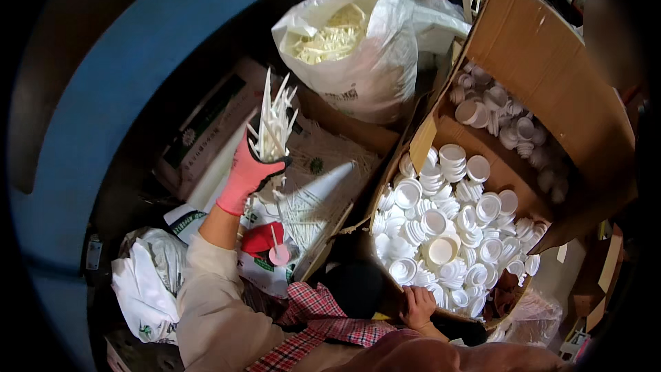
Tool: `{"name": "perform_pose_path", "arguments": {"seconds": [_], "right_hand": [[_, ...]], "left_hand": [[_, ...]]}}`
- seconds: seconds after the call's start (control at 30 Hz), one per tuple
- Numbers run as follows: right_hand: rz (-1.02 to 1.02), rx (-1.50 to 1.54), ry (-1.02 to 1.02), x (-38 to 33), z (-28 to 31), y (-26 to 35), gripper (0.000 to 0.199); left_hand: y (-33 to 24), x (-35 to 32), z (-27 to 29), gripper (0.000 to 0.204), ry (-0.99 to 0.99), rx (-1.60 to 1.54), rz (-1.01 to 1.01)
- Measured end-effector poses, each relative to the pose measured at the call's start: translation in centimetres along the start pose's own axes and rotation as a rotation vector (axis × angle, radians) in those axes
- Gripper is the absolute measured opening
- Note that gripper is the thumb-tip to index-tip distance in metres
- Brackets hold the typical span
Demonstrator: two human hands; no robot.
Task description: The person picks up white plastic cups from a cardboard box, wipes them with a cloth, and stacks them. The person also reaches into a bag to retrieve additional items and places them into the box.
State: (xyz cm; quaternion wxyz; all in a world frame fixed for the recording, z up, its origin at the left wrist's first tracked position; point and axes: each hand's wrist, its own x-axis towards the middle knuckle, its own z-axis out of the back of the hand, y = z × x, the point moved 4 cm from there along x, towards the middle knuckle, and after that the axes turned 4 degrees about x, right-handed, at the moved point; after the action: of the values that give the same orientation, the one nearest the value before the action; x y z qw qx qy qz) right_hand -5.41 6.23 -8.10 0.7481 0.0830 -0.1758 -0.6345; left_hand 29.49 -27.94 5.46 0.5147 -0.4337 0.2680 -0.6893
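My left hand (pixel 246 172), in a pink glove with a dark palm, is closed around a bunch of thin, pointed white plastic sticks (pixel 275 116) that stand up out of the fist. Below it, more white sticks (pixel 303 217) lie loose in a shallow open box lined with printed sheeting. My right hand (pixel 417 308) is bare, with its fingers curled over the near edge of a large cardboard box (pixel 544 48). Heaped in that box are many round white plastic caps (pixel 441 250), some nested in short stacks. The right thumb is hard to make out.
A white woven sack (pixel 375 62) of pale sticks stands open at the back. A red cloth (pixel 260 238) and a pink round piece (pixel 279 255) lie near my left forearm. White bags (pixel 144 286) slump at the left, beside a curved blue panel (pixel 124 69).
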Motion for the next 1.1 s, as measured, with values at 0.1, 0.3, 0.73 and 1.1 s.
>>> {"name": "perform_pose_path", "arguments": {"seconds": [0.1,0.3,0.73,1.1], "right_hand": [[0.015,-0.008,-0.028,0.5,0.7,0.4,0.049],[0.018,-0.073,-0.109,-0.9,-0.3,-0.4,0.047],[0.054,-0.022,-0.074,-0.6,0.1,-0.4,0.053],[0.027,-0.012,-0.048,-0.2,-0.8,-0.3,0.043]], "left_hand": [[-7.5,4.9,3.3,0.103,0.040,0.055,-0.187],[-22.7,18.8,2.1,0.101,-0.127,0.093,-0.589],[-11.6,28.8,-8.1,0.080,0.186,0.340,-0.286],[6.2,5.8,-3.4,0.041,-0.308,0.274,-0.093]]}}
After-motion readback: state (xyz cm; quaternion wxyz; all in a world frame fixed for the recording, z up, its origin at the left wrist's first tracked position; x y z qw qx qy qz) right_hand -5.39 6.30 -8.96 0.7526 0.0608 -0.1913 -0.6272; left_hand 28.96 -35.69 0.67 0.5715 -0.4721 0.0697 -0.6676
